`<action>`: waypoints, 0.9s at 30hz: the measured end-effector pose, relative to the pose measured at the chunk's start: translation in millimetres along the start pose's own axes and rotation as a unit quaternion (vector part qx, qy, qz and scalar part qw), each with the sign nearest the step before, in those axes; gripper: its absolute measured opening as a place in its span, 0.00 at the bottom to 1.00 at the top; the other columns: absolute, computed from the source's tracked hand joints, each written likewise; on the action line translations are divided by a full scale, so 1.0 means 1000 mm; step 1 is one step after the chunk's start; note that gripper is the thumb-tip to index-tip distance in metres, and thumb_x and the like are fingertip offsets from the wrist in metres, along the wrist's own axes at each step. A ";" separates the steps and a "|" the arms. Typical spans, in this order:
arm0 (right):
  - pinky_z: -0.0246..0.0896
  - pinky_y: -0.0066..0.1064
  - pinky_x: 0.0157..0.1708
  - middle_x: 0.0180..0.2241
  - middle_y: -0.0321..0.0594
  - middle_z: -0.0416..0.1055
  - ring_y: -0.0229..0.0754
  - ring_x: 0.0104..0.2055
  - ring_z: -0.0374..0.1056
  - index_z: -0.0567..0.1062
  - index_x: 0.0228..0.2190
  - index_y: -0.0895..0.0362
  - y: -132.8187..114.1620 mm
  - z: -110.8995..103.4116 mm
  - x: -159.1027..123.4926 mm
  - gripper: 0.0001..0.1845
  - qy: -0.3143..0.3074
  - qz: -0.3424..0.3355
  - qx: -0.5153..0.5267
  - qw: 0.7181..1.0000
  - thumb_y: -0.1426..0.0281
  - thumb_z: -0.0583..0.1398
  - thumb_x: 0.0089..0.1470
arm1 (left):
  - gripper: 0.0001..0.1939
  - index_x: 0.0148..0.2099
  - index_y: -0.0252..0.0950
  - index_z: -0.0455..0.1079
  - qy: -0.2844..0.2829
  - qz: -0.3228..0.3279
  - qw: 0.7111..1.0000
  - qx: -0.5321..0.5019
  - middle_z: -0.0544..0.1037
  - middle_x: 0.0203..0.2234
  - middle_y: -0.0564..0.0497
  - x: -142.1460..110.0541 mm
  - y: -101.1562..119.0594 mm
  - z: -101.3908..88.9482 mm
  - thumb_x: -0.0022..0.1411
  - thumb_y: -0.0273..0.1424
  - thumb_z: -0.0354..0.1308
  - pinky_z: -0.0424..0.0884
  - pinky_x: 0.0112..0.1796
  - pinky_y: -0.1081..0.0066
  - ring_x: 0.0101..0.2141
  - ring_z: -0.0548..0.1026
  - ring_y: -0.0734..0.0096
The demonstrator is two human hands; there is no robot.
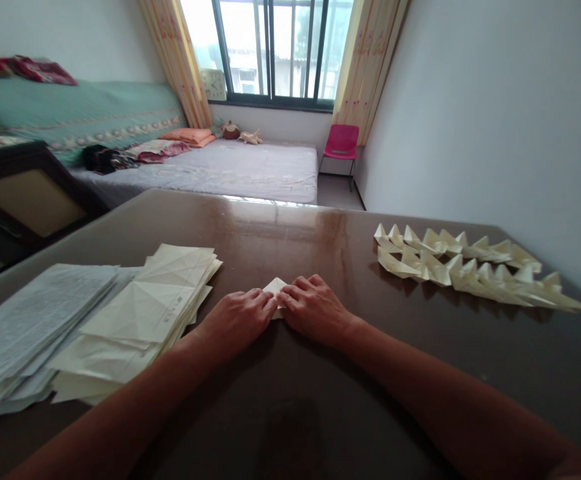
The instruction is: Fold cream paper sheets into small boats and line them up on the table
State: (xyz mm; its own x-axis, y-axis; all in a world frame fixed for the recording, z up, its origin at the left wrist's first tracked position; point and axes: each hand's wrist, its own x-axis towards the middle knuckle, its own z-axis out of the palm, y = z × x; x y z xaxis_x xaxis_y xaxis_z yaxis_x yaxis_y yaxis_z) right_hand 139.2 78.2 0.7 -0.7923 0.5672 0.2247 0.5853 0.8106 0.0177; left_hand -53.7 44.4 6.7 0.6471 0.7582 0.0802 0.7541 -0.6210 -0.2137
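Observation:
A small piece of folded cream paper (pixel 276 285) lies at the middle of the dark table, its pointed top showing between my hands. My left hand (pixel 240 317) is closed on its left side, fingers bent and pressed down. From the right, my right hand (pixel 315 307) grips the other side with curled fingers. The fingertips of both hands nearly meet and hide most of the paper. To the left of my left hand sits a stack of creased cream sheets (pixel 140 310). Several folded paper boats (pixel 435 263) stand in two rows at the right.
A pile of printed paper (pixel 35 320) is at the table's left side. Beyond the glossy brown table (pixel 280 230) are a bed (pixel 250 167), a pink chair (pixel 341 142) and a window (pixel 275 53). A dark cabinet (pixel 30 200) stands at the left, a white wall at the right.

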 end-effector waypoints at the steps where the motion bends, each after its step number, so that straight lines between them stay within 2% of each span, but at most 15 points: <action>1: 0.50 0.39 0.42 0.41 0.45 0.74 0.46 0.44 0.62 0.73 0.41 0.58 0.000 0.001 0.000 0.13 -0.002 0.000 -0.001 1.000 0.67 0.51 0.63 | 0.11 0.48 0.33 0.66 -0.004 -0.002 1.000 -0.004 0.75 0.40 0.45 0.000 -0.001 0.000 0.64 0.23 0.48 0.69 0.38 0.68 0.42 0.73 0.63; 6: 0.52 0.38 0.42 0.46 0.42 0.73 0.45 0.47 0.62 0.73 0.45 0.55 0.009 0.000 -0.003 0.13 -0.023 -0.017 0.013 1.000 0.69 0.52 0.63 | 0.07 0.42 0.35 0.67 -0.042 -0.019 0.998 -0.048 0.74 0.35 0.48 0.000 -0.003 -0.004 0.63 0.23 0.49 0.68 0.33 0.71 0.38 0.73 0.65; 9: 0.54 0.35 0.42 0.48 0.38 0.73 0.43 0.47 0.63 0.75 0.43 0.51 0.020 -0.003 -0.006 0.12 -0.042 -0.016 0.062 0.997 0.68 0.53 0.62 | 0.06 0.39 0.36 0.68 -0.063 -0.039 0.995 -0.074 0.74 0.33 0.48 0.000 -0.005 -0.012 0.64 0.25 0.50 0.66 0.32 0.71 0.36 0.73 0.66; 14: 0.58 0.28 0.42 0.41 0.38 0.75 0.38 0.42 0.66 0.79 0.37 0.53 0.039 -0.002 -0.005 0.13 -0.036 0.013 0.209 0.977 0.68 0.54 0.62 | 0.13 0.33 0.36 0.68 -0.069 -0.085 0.985 -0.132 0.74 0.30 0.49 0.000 -0.013 -0.022 0.67 0.31 0.44 0.64 0.32 0.71 0.32 0.73 0.68; 18: 0.59 0.27 0.38 0.35 0.39 0.76 0.37 0.37 0.68 0.79 0.35 0.56 0.046 0.004 -0.003 0.13 -0.042 0.084 0.266 0.959 0.66 0.55 0.60 | 0.11 0.36 0.38 0.69 -0.070 -0.143 0.967 -0.199 0.77 0.31 0.51 0.001 -0.021 -0.020 0.65 0.32 0.45 0.63 0.31 0.72 0.31 0.74 0.69; 23: 0.57 0.27 0.35 0.35 0.37 0.76 0.38 0.37 0.70 0.77 0.36 0.54 0.040 0.004 0.000 0.14 -0.082 0.178 0.225 0.954 0.63 0.53 0.60 | 0.12 0.40 0.40 0.68 -0.072 -0.205 0.951 -0.219 0.78 0.31 0.51 0.003 -0.024 -0.009 0.66 0.34 0.44 0.62 0.31 0.72 0.32 0.76 0.67; 27: 0.55 0.28 0.33 0.37 0.38 0.75 0.40 0.39 0.69 0.73 0.36 0.53 0.032 0.003 0.003 0.12 -0.071 0.205 0.140 0.966 0.61 0.52 0.61 | 0.12 0.40 0.40 0.67 -0.061 -0.211 0.953 -0.207 0.78 0.32 0.51 0.004 -0.022 -0.003 0.67 0.35 0.44 0.62 0.32 0.72 0.32 0.75 0.67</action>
State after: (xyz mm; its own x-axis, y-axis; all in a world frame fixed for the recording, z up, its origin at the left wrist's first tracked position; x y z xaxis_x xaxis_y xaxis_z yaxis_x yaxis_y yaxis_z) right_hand 155.5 106.2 -0.7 -0.5317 0.8467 0.0208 0.8007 0.5105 -0.3137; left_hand -66.8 60.6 14.8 0.2770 0.9598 -0.0445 0.9404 -0.2612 0.2179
